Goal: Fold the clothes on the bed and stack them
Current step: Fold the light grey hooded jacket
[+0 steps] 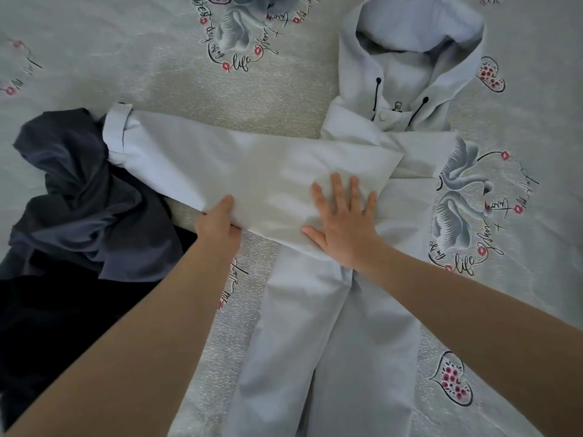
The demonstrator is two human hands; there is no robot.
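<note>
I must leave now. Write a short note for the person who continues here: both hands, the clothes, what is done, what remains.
Left hand: grips the lower edge of the sleeve laid across the hooded jacket.
Right hand: flat, open, pressing the sleeve on the jacket's middle.
Jacket: spread on the bed, hood away from you.
Dark clothes: crumpled on the left, under the sleeve's cuff.
Done: one sleeve across.
Left: finish the jacket, fold the dark clothes, stack.
</note>
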